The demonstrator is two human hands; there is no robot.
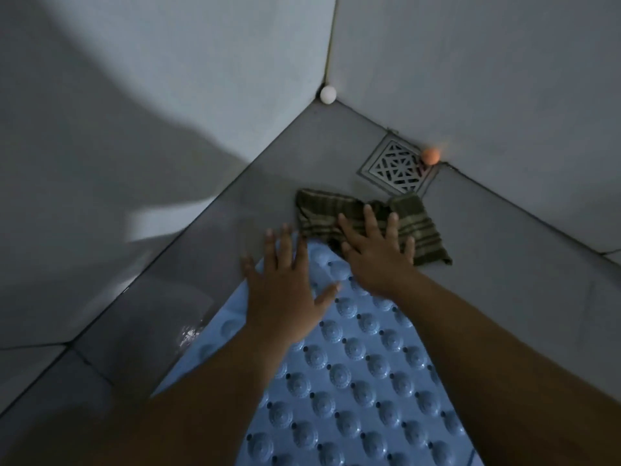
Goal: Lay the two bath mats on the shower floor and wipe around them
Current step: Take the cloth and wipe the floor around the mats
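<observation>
A light blue bath mat (353,371) covered in round bumps lies flat on the grey shower floor (235,230), reaching toward the corner. My left hand (285,287) rests flat on the mat's far end with its fingers spread. A green striped cloth (420,230) lies on the floor just past the mat, beside the drain. My right hand (376,253) presses flat on the cloth, fingers apart. Only one mat is in view.
A square metal drain grate (396,168) sits in the floor near the right wall. A small orange ball (430,156) rests against that wall and a white ball (328,94) sits in the corner. Grey walls close in left and right.
</observation>
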